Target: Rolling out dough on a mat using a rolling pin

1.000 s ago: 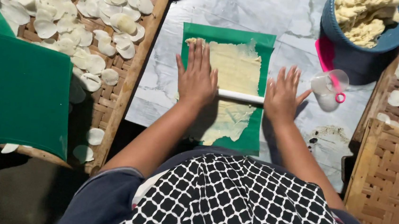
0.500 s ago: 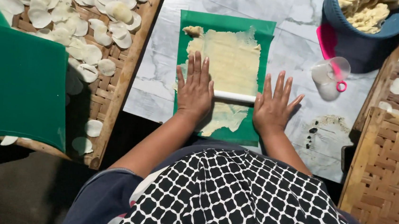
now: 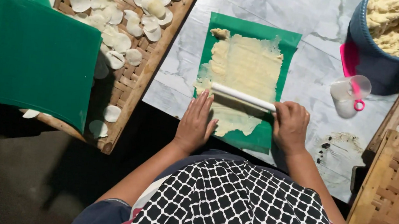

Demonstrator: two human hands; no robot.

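Note:
A thin sheet of pale yellow dough (image 3: pixel 245 68) lies spread on a green mat (image 3: pixel 290 41) on a marbled white surface. A white rolling pin (image 3: pixel 241 96) lies across the dough's near part. My left hand (image 3: pixel 197 123) rests flat with its fingertips at the pin's left end. At the right end, my right hand (image 3: pixel 290 125) is curled around the pin. A small lump of dough (image 3: pixel 220 33) sits at the mat's far left corner.
A woven bamboo tray (image 3: pixel 161 52) at the left holds several round dough discs (image 3: pixel 119 41) and a green sheet (image 3: pixel 33 56). A blue tub of dough (image 3: pixel 395 32), a pink scraper (image 3: pixel 348 55) and a clear cup (image 3: pixel 351 88) stand at the right. Another woven tray (image 3: pixel 390 193) lies at the near right.
Both hands have drawn back toward me with the rolling pin. The right hand went from flat on the pin to curled around its end.

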